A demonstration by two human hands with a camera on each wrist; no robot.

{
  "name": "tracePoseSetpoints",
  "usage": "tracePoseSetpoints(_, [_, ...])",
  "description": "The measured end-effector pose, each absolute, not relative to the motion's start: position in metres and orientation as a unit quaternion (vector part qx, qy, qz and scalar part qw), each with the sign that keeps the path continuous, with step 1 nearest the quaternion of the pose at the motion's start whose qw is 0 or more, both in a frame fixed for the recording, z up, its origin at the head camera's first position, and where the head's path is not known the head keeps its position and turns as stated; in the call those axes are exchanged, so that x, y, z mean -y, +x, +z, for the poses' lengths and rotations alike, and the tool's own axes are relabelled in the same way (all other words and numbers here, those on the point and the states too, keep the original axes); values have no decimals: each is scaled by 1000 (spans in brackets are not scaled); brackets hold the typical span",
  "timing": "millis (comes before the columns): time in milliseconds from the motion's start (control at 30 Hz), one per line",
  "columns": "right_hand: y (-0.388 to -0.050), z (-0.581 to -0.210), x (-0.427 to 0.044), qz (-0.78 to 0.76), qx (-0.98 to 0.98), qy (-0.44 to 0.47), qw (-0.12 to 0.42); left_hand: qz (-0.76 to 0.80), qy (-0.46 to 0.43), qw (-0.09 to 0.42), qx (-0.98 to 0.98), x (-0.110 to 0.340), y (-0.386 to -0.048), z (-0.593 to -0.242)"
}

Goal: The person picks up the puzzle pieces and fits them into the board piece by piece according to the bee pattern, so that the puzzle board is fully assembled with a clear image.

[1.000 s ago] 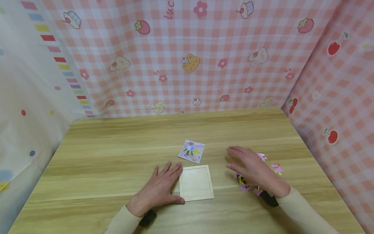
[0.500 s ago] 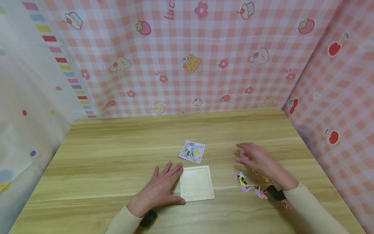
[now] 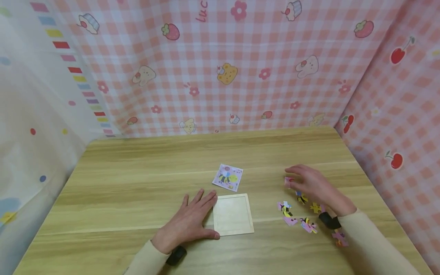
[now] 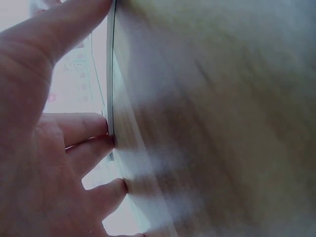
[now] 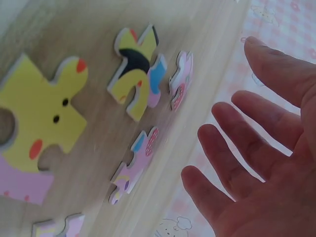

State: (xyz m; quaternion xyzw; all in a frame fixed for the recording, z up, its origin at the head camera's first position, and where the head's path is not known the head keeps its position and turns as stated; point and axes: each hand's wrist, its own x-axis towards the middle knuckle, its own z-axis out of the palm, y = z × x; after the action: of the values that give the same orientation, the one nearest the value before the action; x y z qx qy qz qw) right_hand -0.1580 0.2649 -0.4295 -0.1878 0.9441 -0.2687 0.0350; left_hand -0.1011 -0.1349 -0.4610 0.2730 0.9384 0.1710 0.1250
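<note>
With fingers spread, my left hand (image 3: pixel 187 225) rests on the table, thumb and index finger against the left edge of a shallow square wooden puzzle tray (image 3: pixel 233 214). In the left wrist view, the fingertips touch the tabletop and the tray's side. My right hand (image 3: pixel 314 187) hovers over loose puzzle pieces and holds nothing; its fingers are apart in the right wrist view. Below it lie a yellow face piece (image 5: pixel 49 116), a yellow-and-black striped piece (image 5: pixel 129 69) and pink pieces, one pink piece (image 3: pixel 288 181) near the thumb. The hand hides some pieces from the head view.
A square card with a bee picture (image 3: pixel 228 178) lies behind the tray. More pieces (image 3: pixel 308 225) lie right of the tray, one of them (image 3: pixel 339 238) beside the right sleeve. Checked cloth (image 3: pixel 206 95) hangs along the table's back edge, with more cloth at both sides.
My right hand has moved right and a little away from me, uncovering several puzzle pieces. My left hand stays at the tray, and the head view has shifted slightly.
</note>
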Motion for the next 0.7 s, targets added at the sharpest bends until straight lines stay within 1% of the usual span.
tracePoseSetpoints(333, [-165, -433, -269, -259, -946, -183, 59, 170, 270, 128, -939, 136, -100, -463])
tracePoseSetpoints(700, [-172, -437, -269, -233, -951, -191, 67, 163, 268, 134, -940, 136, -101, -462])
